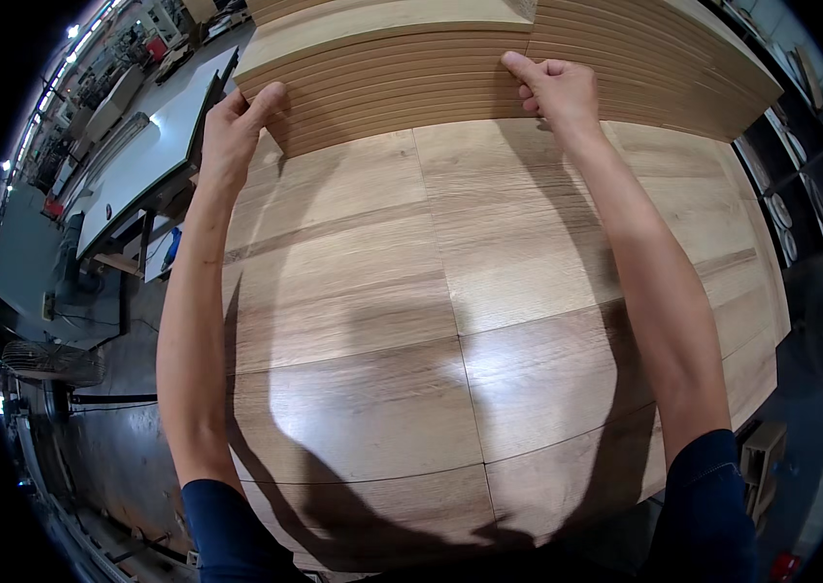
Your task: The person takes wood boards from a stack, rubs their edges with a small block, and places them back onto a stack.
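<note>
A stack of flat wood-grain boards [382,73] stands at the far side, its layered brown edges toward me. At its left front corner, my left hand [236,126] is closed, with the thumb along the front edge and the fingers partly hidden around the end. My right hand [562,89] is closed too, its fingers curled and its thumb laid against the front edges near a seam with a second stack [644,83]. Whether the right fingers pinch a single board cannot be made out. Below both hands lies a surface of light wood-grain panels [363,282], laid edge to edge.
To the left stands a white-topped table [154,146] with a dark edge. A caged fan [52,361] sits lower left. Dark shelving with round items [780,212] runs along the right, beside the panels' edge. Machinery and racks fill the far left.
</note>
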Demonstrator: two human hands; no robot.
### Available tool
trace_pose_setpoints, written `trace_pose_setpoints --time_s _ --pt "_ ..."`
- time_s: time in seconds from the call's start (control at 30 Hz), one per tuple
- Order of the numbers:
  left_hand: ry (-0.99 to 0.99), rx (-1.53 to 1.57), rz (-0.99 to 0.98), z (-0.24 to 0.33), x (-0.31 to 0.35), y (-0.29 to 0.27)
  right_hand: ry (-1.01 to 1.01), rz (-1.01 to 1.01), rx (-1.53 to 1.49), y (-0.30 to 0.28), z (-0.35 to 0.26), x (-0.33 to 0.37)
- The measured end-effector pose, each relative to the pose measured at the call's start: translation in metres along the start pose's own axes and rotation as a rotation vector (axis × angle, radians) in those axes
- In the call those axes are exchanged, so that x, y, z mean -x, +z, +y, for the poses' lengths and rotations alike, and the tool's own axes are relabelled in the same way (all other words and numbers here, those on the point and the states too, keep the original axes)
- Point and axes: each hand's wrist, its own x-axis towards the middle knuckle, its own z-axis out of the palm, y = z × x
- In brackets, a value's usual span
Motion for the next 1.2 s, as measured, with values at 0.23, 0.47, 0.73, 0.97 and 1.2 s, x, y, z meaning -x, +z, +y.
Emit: trace_pose_setpoints --time_s 0.23,0.47,0.73,0.97,1.2 --pt "0.038 0.111 0.127 0.009 -0.008 0.004 -0.195 -0.037 -0.104 0.004 -0.008 -0.003" --pt "-0.066 0.341 0.253 0.018 -0.023 0.013 -0.135 -0.093 -0.222 0.012 -0.046 -0.006" --pt "-0.047 0.162 0.232 0.025 -0.021 0.010 -0.089 -0.191 -0.287 0.004 -0.045 -0.007" --pt "0.543 -0.600 0.338 0.066 0.029 0.056 -0.049 -0.265 -0.262 -0.040 -0.015 0.019" --pt "0.771 -0.994 0.484 0.045 0.006 0.047 0.062 -0.468 -0.070 -0.120 0.028 0.106"
